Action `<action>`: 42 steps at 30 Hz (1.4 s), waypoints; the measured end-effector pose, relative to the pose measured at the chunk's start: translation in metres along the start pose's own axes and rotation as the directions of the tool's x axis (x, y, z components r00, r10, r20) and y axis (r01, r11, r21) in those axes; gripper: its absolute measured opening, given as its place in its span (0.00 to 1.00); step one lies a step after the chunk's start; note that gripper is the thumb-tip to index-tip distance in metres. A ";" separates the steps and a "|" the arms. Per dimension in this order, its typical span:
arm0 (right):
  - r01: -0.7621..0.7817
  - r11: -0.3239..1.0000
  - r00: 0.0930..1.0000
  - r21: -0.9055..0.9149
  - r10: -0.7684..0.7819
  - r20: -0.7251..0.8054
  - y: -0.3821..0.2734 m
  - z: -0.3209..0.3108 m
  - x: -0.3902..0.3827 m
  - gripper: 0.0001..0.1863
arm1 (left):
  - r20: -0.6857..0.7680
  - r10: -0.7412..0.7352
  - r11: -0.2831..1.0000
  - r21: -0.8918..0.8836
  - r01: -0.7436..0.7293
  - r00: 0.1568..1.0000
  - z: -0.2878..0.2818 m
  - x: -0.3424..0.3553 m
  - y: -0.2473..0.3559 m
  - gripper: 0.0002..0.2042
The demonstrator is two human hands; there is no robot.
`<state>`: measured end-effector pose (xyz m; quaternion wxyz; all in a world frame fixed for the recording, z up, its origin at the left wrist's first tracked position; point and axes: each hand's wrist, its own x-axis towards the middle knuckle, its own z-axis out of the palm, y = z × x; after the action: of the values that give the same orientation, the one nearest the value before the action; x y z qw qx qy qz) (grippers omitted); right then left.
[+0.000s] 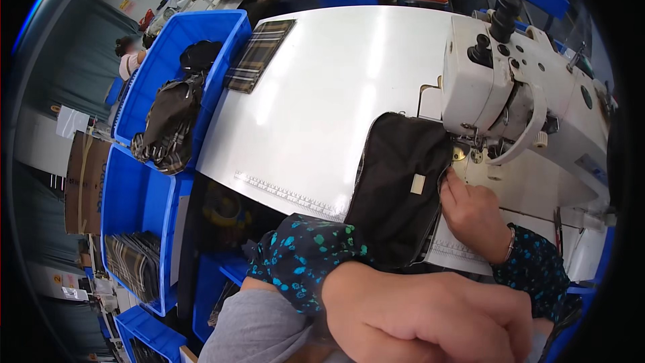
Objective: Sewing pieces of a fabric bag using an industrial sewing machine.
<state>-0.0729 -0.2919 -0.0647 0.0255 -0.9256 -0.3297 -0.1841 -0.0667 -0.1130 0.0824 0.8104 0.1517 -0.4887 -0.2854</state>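
Note:
A dark brown fabric pouch piece (396, 188), with a zipper along its edge and a small pale label (417, 184), lies on the white sewing table. Its right edge reaches the needle area of a white industrial sewing machine (500, 87). At that edge, just below the presser foot (476, 142), my right hand (471, 215) has its fingers together and grips the fabric; its thumb is hidden. My left hand (430, 316) is raised close to the camera, apart from the pouch, with fingers curled closed. Whatever it may hold is hidden.
Left of the table, a blue bin (232, 40) holds dark and plaid pieces; another blue bin (121, 181) below it holds stacked plaid panels. A folded plaid cloth (261, 55) lies at the table's far left. Another person (131, 60) is in the left background.

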 end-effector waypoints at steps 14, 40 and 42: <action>0.029 0.999 0.999 -0.018 -0.030 -0.036 0.001 -0.002 0.002 0.15 | 0.008 -0.016 1.000 0.017 0.016 1.000 0.003 -0.001 -0.001 0.15; 0.214 0.976 0.976 -0.040 -0.216 -0.034 -0.023 -0.020 -0.010 0.14 | -0.451 -0.354 -0.272 0.888 0.371 0.819 -0.061 -0.083 -0.015 0.21; 0.205 0.977 0.978 -0.065 -0.208 -0.038 -0.026 -0.019 -0.014 0.14 | -0.460 -0.351 -0.271 0.884 0.381 0.816 -0.057 -0.088 -0.016 0.24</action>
<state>-0.1049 -0.2830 -0.0540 -0.0146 -0.8825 -0.4175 -0.2161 -0.0532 -0.0733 -0.0154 0.2960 0.8401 -0.4511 -0.0564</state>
